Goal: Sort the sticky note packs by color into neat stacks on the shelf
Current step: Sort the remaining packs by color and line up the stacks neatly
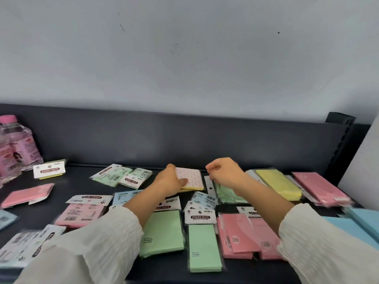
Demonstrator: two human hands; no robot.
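Left hand [171, 181] on yellow pack [192, 180] between green packs [110, 179]

Beyond the left hand [172, 181] and the right hand [225, 175], the dark grey shelf [82, 181] ends in a low upright back panel [184, 138] of the same matte colour. Above it rises a pale bluish-white wall [184, 68], softly and evenly lit, with a thin dark scratch [122, 27] up and left of the hands and a small black dot [278, 32] up and right. Far right of the right hand stands a slotted black upright post [341, 144], with a white panel [367, 156] just beside it.
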